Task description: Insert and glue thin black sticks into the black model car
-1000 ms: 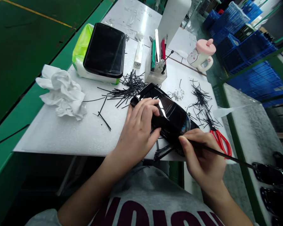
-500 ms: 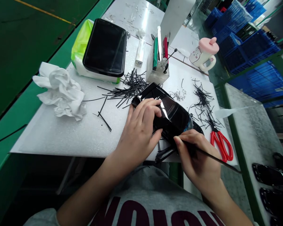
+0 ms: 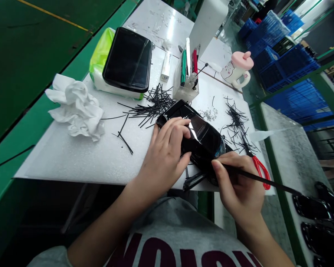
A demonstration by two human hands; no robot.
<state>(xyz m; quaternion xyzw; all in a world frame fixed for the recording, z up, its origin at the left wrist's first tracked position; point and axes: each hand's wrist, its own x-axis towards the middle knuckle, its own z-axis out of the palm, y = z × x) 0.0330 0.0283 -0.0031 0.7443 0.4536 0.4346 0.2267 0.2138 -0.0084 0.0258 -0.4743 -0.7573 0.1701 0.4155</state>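
Observation:
My left hand grips a glossy black plastic shell, fingers spread over its top. My right hand pinches a long thin black strip at the shell's near end, and the strip runs out to the right. Where the strip meets the shell is hidden behind my right fingers. Red-handled scissors lie on the white foam sheet just beyond my right hand, with the strip passing over them. Cut black strips lie in loose piles on both sides of the shell.
A black case rests on a wipes pack, beside a crumpled tissue. Behind stand a pen holder and a pink-lidded cup. Glossy black parts lie on a bench to the right; blue crates stand beyond.
My right hand has shifted slightly, and the strip now lies flatter and reaches further right, across the scissors. The shell stays in my left hand.

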